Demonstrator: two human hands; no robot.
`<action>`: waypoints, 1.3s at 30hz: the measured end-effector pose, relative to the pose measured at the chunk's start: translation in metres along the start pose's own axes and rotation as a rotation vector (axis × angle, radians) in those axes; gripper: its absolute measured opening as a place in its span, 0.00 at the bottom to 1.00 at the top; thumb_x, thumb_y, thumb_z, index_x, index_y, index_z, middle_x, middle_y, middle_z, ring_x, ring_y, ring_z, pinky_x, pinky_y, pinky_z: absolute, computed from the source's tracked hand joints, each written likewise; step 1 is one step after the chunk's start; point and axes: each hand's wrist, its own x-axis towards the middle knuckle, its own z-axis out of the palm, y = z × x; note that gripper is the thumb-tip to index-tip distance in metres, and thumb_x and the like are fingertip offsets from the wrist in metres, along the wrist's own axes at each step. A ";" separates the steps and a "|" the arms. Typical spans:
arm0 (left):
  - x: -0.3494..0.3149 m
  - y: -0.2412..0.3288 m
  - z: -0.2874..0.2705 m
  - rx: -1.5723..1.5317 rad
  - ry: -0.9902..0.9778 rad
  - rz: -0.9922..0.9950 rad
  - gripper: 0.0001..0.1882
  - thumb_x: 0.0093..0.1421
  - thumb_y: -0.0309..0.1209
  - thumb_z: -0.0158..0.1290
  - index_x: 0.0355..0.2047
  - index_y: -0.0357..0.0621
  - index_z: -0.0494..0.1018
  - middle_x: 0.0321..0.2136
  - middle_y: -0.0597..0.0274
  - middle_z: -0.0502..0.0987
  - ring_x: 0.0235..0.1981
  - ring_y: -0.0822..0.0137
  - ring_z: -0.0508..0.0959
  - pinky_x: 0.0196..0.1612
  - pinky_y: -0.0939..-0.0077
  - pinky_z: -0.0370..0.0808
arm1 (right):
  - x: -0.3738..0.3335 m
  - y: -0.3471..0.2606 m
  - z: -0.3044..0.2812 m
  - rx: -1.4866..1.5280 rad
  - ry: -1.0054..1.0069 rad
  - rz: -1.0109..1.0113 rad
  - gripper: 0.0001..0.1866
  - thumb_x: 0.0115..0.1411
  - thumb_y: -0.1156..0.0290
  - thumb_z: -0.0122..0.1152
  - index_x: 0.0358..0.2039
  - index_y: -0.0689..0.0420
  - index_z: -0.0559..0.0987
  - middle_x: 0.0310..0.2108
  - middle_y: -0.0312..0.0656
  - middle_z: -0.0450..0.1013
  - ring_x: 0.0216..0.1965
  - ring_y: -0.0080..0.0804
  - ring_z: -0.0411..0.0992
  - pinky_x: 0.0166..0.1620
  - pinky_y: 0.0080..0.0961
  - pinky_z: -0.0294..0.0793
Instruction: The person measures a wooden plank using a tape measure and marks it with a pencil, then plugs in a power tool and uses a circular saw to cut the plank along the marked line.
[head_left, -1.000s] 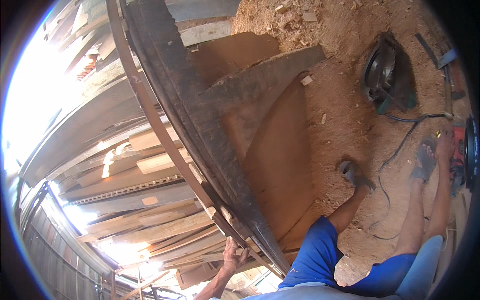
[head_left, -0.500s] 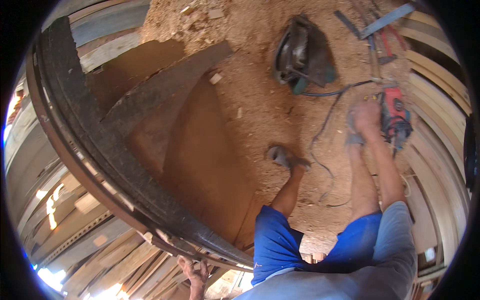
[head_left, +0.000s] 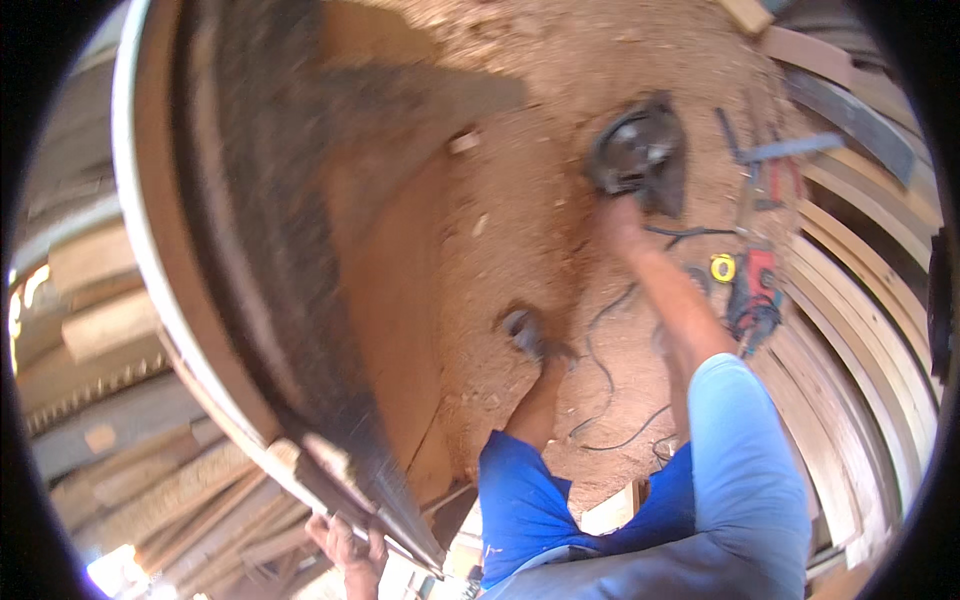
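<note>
My right hand (head_left: 622,222), smeared by motion, reaches down to the near side of a dark, shiny, bulky object (head_left: 640,150) with a cord; its fingers cannot be made out. On the left, a large wooden piece (head_left: 225,330) stands with a pale outer edge and a dark face. My left hand (head_left: 350,552) is at the near end of that edge, fingers curled against it. A red and black power tool (head_left: 757,295) lies to the right of my right forearm, beside a yellow tape roll (head_left: 722,267).
Sawdust covers the ground (head_left: 530,270). A black cable (head_left: 600,355) loops between my feet. A metal square (head_left: 790,148) and other hand tools lie at the far right. Stacked planks (head_left: 850,330) line the right side; more boards (head_left: 95,370) are piled on the left.
My right hand has left the red power tool and moved forward and left to the dark object. The yellow tape roll now shows. My left hand stays at the wooden edge; the view has shifted.
</note>
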 end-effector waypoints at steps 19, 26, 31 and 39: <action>-0.007 -0.014 -0.028 -0.140 -0.086 -0.118 0.44 0.44 0.27 0.61 0.65 0.42 0.60 0.56 0.25 0.65 0.55 0.31 0.67 0.59 0.47 0.62 | -0.405 0.048 -0.212 1.162 0.140 0.086 0.19 0.52 0.69 0.61 0.43 0.67 0.75 0.31 0.50 0.77 0.30 0.43 0.76 0.34 0.35 0.76; -0.007 -0.011 -0.029 -0.102 -0.076 -0.208 0.43 0.45 0.28 0.61 0.64 0.59 0.64 0.61 0.40 0.66 0.57 0.39 0.67 0.59 0.48 0.67 | -0.493 -0.021 -0.247 1.829 0.337 0.199 0.11 0.52 0.75 0.60 0.37 0.61 0.74 0.24 0.36 0.71 0.19 0.25 0.68 0.22 0.25 0.69; -0.010 -0.005 -0.028 -0.157 -0.070 -0.277 0.42 0.46 0.27 0.59 0.65 0.63 0.64 0.63 0.45 0.64 0.59 0.40 0.66 0.59 0.48 0.67 | -0.534 -0.065 -0.320 1.488 0.420 0.115 0.17 0.53 0.74 0.61 0.44 0.66 0.77 0.33 0.41 0.76 0.33 0.28 0.73 0.41 0.26 0.73; -0.015 -0.010 -0.021 -0.258 -0.063 -0.285 0.38 0.53 0.28 0.55 0.65 0.65 0.63 0.64 0.46 0.63 0.62 0.41 0.63 0.65 0.50 0.59 | -0.559 -0.125 -0.439 1.052 0.438 -0.227 0.17 0.49 0.74 0.61 0.41 0.64 0.76 0.29 0.42 0.74 0.31 0.33 0.72 0.40 0.31 0.72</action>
